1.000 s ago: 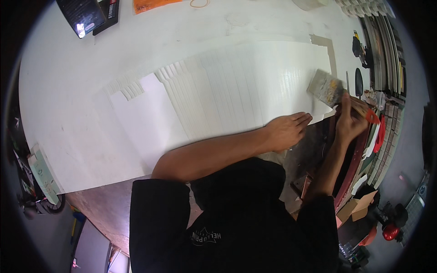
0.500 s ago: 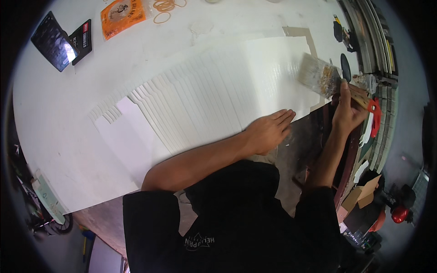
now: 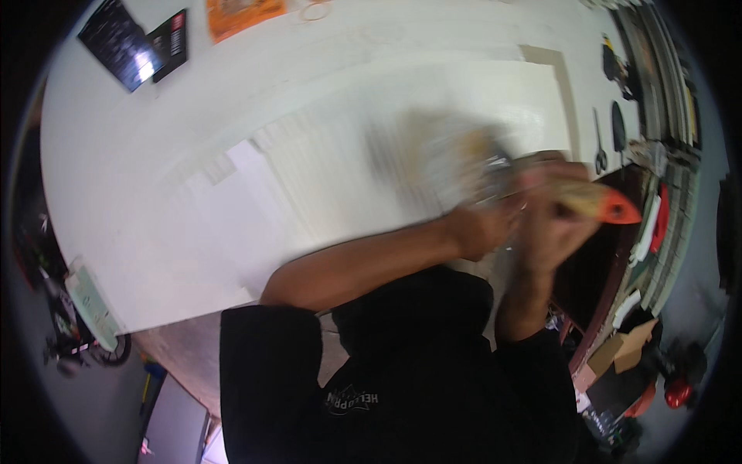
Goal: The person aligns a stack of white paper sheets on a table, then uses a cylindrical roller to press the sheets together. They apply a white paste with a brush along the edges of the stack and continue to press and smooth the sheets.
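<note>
My right hand (image 3: 553, 228) grips a wide paintbrush (image 3: 599, 203) by its wooden handle with an orange-red end. Its metal band and pale bristles smear leftward in motion blur over the white sheet. My left hand (image 3: 475, 228) is raised against the brush near the metal band. Blur hides whether its fingers hold the brush. Both hands hover above the right part of a large white ribbed sheet (image 3: 325, 155) lying on the white table (image 3: 139, 147).
Black booklets (image 3: 135, 46) and an orange card (image 3: 243, 14) lie at the table's far left. Scissors (image 3: 599, 147) and dark tools rest by the right edge. A cardboard box (image 3: 630, 344) and a red object (image 3: 676, 390) sit lower right.
The brush left the sheet's right edge and swung up and leftward, now blurred. My left hand lifted off the sheet and came up to the brush.
</note>
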### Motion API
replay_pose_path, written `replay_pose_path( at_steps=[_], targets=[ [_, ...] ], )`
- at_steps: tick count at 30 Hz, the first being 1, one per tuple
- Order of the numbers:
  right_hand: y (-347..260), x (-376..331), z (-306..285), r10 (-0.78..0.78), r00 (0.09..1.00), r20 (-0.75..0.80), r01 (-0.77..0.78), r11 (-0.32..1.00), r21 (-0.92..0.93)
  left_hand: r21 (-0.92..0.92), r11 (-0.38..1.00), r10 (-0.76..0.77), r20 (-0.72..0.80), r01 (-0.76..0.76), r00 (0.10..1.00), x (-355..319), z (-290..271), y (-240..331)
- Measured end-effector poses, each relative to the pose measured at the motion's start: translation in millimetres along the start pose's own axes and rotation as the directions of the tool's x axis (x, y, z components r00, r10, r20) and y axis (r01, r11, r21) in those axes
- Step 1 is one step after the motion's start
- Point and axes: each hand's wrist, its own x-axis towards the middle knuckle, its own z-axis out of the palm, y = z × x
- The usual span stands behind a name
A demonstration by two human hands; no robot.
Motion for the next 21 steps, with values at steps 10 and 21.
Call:
replay_pose_path(
  at_steps=[10,21],
  targets=[
    [1.8,-26.7,34.2,0.232,0.965,-0.12,-0.244,0.965,-0.096,-0.565,0.808,-0.045,-0.346,-0.17,0.937,-21.9,-56.0,16.7],
    [-20.6,-23.8,95.7,0.07,0.998,0.006,-0.07,0.991,0.113,-0.701,0.62,-0.346,-0.648,-0.353,0.679,-21.6,-63.3,24.8]
  ],
)
